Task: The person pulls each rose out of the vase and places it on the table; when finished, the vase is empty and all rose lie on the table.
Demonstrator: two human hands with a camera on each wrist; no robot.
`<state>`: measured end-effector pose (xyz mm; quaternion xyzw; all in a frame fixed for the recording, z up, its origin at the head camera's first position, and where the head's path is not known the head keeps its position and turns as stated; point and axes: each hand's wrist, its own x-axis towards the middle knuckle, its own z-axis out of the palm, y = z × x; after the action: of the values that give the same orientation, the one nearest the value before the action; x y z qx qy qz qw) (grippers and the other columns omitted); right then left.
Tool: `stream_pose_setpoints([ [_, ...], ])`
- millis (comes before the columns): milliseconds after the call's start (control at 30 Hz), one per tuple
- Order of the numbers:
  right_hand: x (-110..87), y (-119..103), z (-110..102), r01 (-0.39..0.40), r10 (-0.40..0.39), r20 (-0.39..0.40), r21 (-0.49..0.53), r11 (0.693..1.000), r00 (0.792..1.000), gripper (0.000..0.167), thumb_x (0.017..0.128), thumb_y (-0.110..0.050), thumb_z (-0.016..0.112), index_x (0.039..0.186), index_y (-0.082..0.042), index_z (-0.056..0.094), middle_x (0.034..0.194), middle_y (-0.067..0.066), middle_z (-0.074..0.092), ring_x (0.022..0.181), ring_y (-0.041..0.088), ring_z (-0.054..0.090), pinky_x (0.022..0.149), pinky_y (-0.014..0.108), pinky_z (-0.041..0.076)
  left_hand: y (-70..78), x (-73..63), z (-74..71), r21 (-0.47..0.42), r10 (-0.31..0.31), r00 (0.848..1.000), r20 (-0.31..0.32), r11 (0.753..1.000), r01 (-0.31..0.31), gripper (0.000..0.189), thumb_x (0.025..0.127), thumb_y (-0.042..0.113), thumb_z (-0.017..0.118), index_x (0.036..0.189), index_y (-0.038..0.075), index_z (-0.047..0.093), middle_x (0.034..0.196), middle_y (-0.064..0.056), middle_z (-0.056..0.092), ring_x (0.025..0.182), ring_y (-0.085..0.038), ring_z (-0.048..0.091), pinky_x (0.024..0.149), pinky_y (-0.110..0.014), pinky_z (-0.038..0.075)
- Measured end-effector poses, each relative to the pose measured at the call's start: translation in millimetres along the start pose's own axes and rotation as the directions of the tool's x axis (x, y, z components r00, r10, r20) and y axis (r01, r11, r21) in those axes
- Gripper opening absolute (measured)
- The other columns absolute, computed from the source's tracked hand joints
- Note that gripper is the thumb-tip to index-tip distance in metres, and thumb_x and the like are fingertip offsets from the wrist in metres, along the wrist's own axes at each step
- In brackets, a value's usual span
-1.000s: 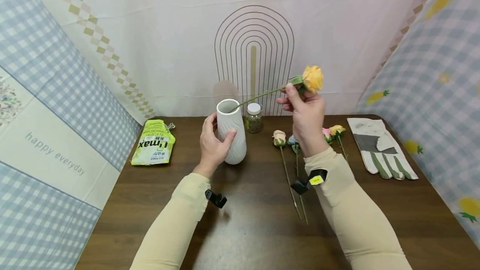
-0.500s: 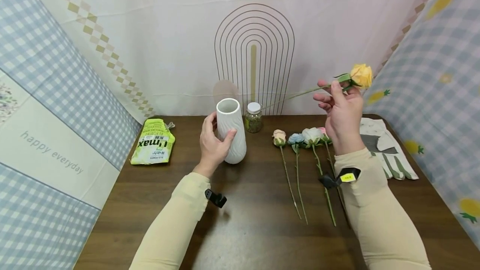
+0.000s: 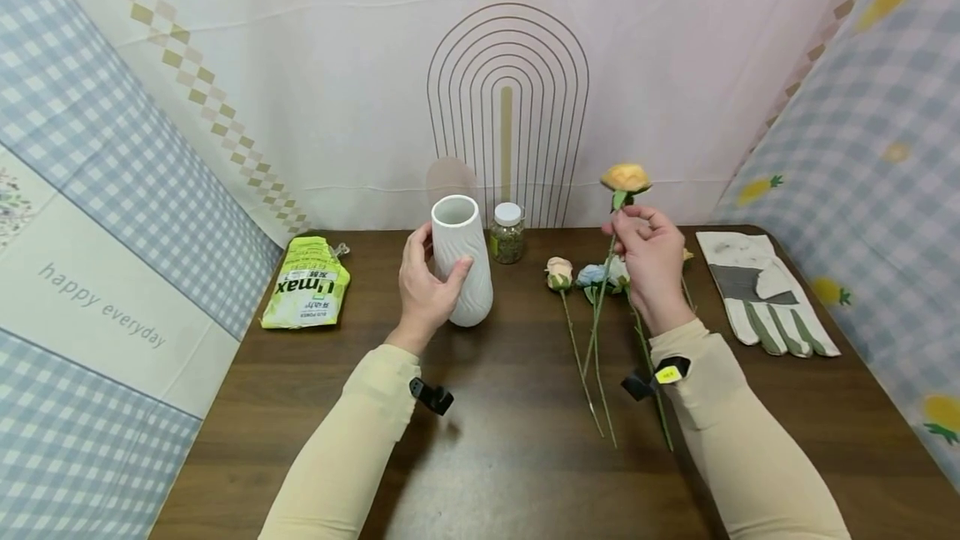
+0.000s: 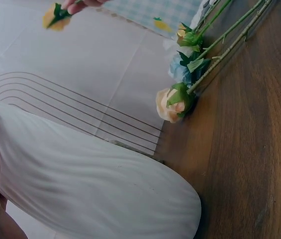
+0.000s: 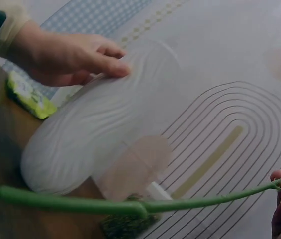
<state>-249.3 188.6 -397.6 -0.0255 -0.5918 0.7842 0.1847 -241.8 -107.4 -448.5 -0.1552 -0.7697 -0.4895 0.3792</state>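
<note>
My left hand (image 3: 429,290) grips a white ribbed vase (image 3: 471,282), thumb on its near side. The vase's mouth faces up, and no stem stands in it. To the right, my right hand (image 3: 656,261) pinches a yellow rose (image 3: 626,179) by its stem just under the bloom. The rose is upright with the stem hanging down, and its green stem (image 5: 200,203) crosses the right wrist view. Below it on the table lie a peach rose (image 3: 558,272), a blue flower (image 3: 590,275) and a white flower (image 3: 618,274), partly hidden by the right hand and held stem.
Behind the vase stands a small jar (image 3: 507,240) with a white lid. A green and white bag (image 3: 307,290) lies at the left, a white work glove (image 3: 765,290) at the right. Patterned cloth (image 3: 337,107) hangs behind the wooden table (image 3: 495,457).
My right hand drew the yellow rose's stem away from the vase's mouth, off to the right, then came back left and lower, turning the rose upright. My left hand stays on the vase.
</note>
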Motion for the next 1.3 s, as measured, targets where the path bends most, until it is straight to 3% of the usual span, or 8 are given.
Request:
stream_pose_setpoints([
  [167, -10.1, 23, 6, 0.057, -0.057, 0.007, -0.095, 0.994, 0.998, 0.021, 0.084, -0.013, 0.075, 0.096, 0.002, 0.067, 0.072, 0.003, 0.071, 0.067, 0.015, 0.068, 0.052, 0.019, 0.045, 0.5, 0.6, 0.1, -0.003, 0.003, 1.0, -0.001, 1.0, -0.003, 0.07, 0.079, 0.037, 0.076, 0.131, -0.001, 0.048, 0.116, -0.015, 0.056, 0.106, -0.026, 0.056, 0.09, -0.04, 0.049],
  [300, -21.6, 40, 13, 0.087, -0.079, 0.054, -0.169, 0.982, 0.995, 0.024, 0.085, -0.012, 0.074, 0.097, 0.007, 0.068, 0.076, 0.012, 0.071, 0.069, 0.016, 0.069, 0.054, 0.018, 0.046, 0.7, 0.6, -0.1, 0.001, 0.001, 1.0, -0.001, 1.0, -0.001, 0.069, 0.079, 0.034, 0.077, 0.131, -0.001, 0.048, 0.116, -0.015, 0.056, 0.106, -0.025, 0.056, 0.09, -0.039, 0.049],
  [600, -43.1, 81, 24, 0.016, 0.066, 0.196, -0.388, 0.922, 0.978, 0.021, 0.087, -0.006, 0.071, 0.106, 0.002, 0.071, 0.094, 0.018, 0.071, 0.078, 0.008, 0.066, 0.064, 0.016, 0.05, 1.0, 0.3, 0.0, -0.001, -0.003, 1.0, 0.003, 1.0, 0.004, 0.069, 0.078, 0.032, 0.077, 0.131, -0.001, 0.048, 0.117, -0.015, 0.056, 0.107, -0.024, 0.056, 0.091, -0.039, 0.049],
  [733, -47.9, 98, 26, 0.031, 0.075, 0.194, -0.494, 0.869, 0.978, 0.02, 0.086, -0.007, 0.072, 0.105, -0.002, 0.073, 0.092, 0.015, 0.072, 0.08, 0.01, 0.066, 0.066, 0.017, 0.05, 0.8, 0.3, 0.4, -0.008, 0.0, 1.0, -0.008, 1.0, -0.001, 0.068, 0.077, 0.031, 0.078, 0.131, 0.0, 0.048, 0.117, -0.014, 0.057, 0.106, -0.026, 0.056, 0.089, -0.044, 0.049],
  [900, -52.3, 113, 26, 0.04, 0.087, 0.185, -0.592, 0.805, 0.979, 0.018, 0.087, -0.016, 0.072, 0.103, -0.01, 0.075, 0.086, 0.005, 0.073, 0.079, 0.015, 0.067, 0.065, 0.024, 0.052, 1.9, -0.2, -0.1, -0.006, -0.003, 1.0, -0.01, 1.0, 0.002, 0.068, 0.077, 0.03, 0.078, 0.131, 0.0, 0.049, 0.117, -0.014, 0.057, 0.106, -0.025, 0.056, 0.089, -0.042, 0.049],
  [1300, -54.8, 133, 21, 0.065, 0.078, 0.185, -0.66, 0.749, 0.98, 0.015, 0.087, -0.021, 0.073, 0.098, -0.013, 0.077, 0.081, 0.0, 0.071, 0.072, 0.014, 0.063, 0.061, 0.033, 0.051, 2.5, 0.1, -0.4, -0.001, -0.011, 1.0, -0.009, 1.0, 0.011, 0.068, 0.077, 0.03, 0.078, 0.131, 0.0, 0.049, 0.118, -0.014, 0.057, 0.107, -0.025, 0.056, 0.09, -0.04, 0.049],
])
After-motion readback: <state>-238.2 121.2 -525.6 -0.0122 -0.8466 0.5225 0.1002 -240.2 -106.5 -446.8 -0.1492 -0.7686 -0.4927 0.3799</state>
